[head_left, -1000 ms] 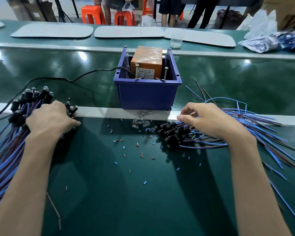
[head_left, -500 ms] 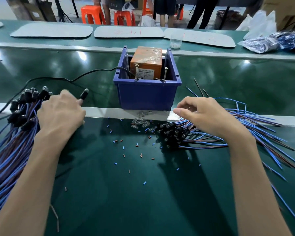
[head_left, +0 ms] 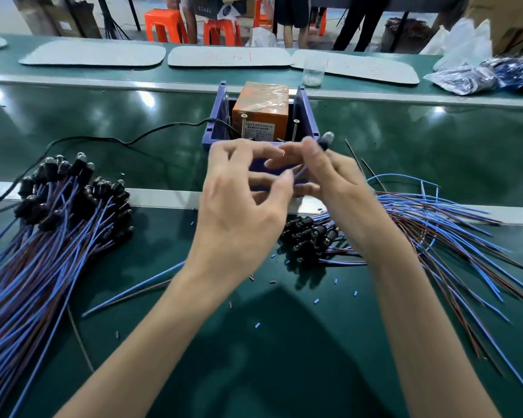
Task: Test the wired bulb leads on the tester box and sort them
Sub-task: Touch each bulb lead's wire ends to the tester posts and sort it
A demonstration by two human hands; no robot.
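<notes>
Right hand (head_left: 335, 176) pinches one bulb lead (head_left: 326, 137), left hand (head_left: 239, 212) loose-fingered beside it, before one tester box (head_left: 261, 107).

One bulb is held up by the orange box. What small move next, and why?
Probably bring the ends of the wire to the two screws on the tester: the right hand pinches the bulb near them, the left hand nears that wire.

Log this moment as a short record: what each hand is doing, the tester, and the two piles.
Right hand: pinches one bulb lead, raised in front of the bin
Left hand: fingers at that lead's wire, grip blurred
Tester box: orange, inside blue bin
Left pile: many leads, bulbs at the far end
Right pile: bulbs bunched left, wires fanning right
</notes>
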